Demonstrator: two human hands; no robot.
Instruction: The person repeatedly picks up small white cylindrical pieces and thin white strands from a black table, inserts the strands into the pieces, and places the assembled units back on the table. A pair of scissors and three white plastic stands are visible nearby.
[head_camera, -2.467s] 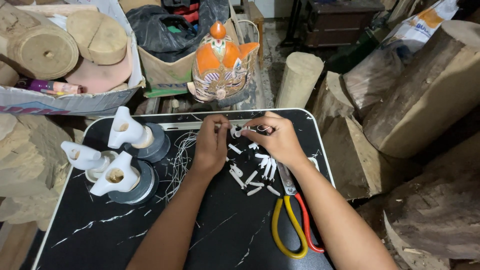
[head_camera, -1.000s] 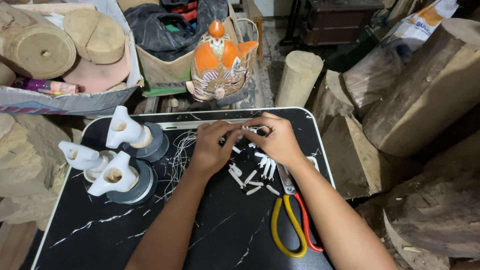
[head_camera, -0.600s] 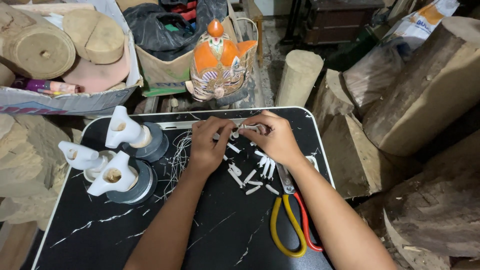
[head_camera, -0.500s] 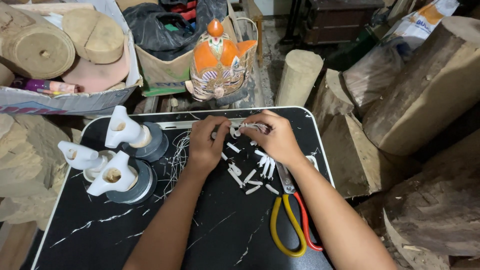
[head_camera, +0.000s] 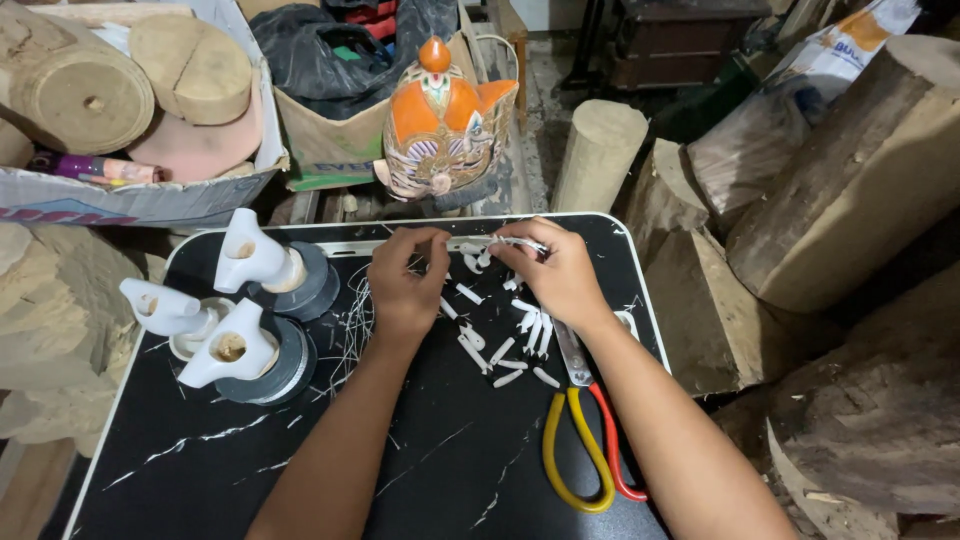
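We are pinching a thin white strip (head_camera: 505, 243) between left hand (head_camera: 408, 285) and right hand (head_camera: 555, 275), a white cardboard box (head_camera: 150, 195) sitting far left of the black table (head_camera: 400, 470).

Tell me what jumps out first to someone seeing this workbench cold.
The orange painted mask at the table's far edge grabs the eye first. Below it, the left hand and right hand pinch a thin white strip over scattered small white pieces. Yellow-and-red-handled scissors lie right of centre on the black table.
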